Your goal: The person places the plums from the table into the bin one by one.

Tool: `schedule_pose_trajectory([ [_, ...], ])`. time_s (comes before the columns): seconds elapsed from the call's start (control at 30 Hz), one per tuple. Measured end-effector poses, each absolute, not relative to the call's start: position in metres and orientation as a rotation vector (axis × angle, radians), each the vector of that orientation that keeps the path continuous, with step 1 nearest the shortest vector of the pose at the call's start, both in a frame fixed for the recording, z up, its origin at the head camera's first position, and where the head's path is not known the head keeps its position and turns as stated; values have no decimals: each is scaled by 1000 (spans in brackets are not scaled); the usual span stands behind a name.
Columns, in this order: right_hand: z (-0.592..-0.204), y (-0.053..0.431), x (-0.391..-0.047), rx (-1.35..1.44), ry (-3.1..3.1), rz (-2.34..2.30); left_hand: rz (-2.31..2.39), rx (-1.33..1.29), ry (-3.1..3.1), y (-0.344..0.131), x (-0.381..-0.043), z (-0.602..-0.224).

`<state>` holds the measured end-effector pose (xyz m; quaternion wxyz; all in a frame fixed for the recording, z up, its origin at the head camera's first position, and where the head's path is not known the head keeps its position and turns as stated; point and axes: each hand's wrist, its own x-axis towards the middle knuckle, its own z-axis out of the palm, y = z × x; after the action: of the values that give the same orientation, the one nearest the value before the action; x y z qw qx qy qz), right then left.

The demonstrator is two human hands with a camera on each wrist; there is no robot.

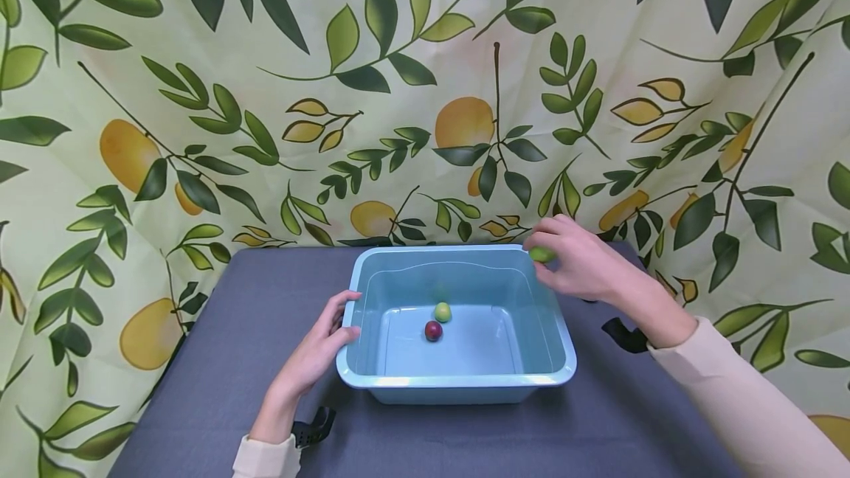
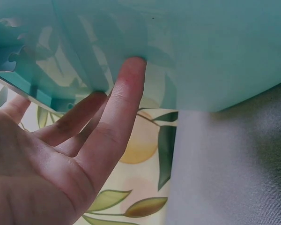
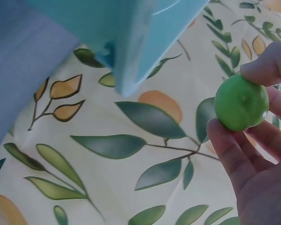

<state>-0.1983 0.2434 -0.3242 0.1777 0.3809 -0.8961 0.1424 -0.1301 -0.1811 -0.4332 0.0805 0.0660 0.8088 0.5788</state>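
A light blue plastic basin stands on the dark cloth-covered table. On its floor lie a small yellow-green fruit and a dark red one, close together. My left hand holds the basin's left rim, thumb and forefinger over the edge; in the left wrist view other fingers press the outer wall. Above the basin's far right corner, my right hand pinches a green plum between thumb and fingertips. The right wrist view shows the plum beside the basin's rim corner.
Behind the table hangs a pale cloth printed with leaves and orange fruit. Dark table cloth surrounds the basin. Black wrist straps show at both wrists.
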Motion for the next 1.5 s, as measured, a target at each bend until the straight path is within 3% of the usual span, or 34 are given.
schedule_pose_trajectory([
  [0.7, -309, 203, -200, 1233, -2494, 435, 1736, 193, 2405, -181, -129, -433],
  [1.5, -317, 158, -208, 1413, -2443, 453, 1729, 189, 2418, -182, -129, -433],
])
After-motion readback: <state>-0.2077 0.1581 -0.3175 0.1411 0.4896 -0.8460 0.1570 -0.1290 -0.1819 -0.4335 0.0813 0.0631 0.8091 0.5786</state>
